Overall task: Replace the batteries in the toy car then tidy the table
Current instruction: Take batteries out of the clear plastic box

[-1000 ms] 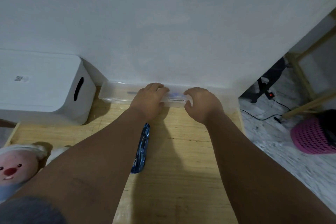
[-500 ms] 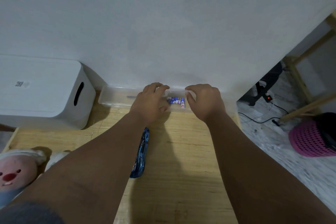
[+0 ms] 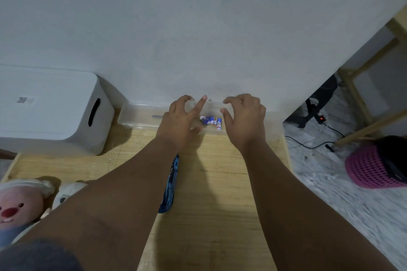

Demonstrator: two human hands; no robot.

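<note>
Wooden surface [image 3: 220, 215] against a white wall: both hands, left hand [image 3: 179, 123] and right hand [image 3: 244, 120], hover spread and empty over the clear tray [image 3: 136, 116] holding light, slippery batteries [image 3: 212, 123], best pinched mid-barrel; the toy car [image 3: 170, 182] lies nearer.

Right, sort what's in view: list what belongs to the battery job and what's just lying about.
For the job: toy car, batteries, clear plastic box, left hand, right hand.
Lying about: white storage bin, plush toy, pink basket.
</note>
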